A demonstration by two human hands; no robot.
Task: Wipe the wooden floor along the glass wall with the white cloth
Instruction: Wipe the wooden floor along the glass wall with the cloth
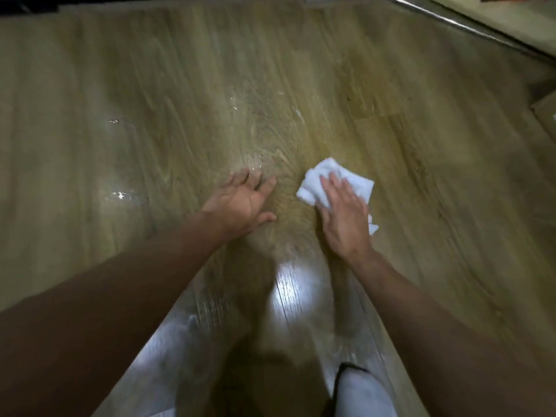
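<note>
Fingers (346, 191) covering white cloth (359, 185), edges showing

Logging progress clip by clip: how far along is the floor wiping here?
Done: curved wipe streaks mark the wooden floor ahead of the hands. In hand: the right hand presses the white cloth flat; the left hand is open beside it. Remaining: glinting droplets on the left, apparently unwiped.
</note>
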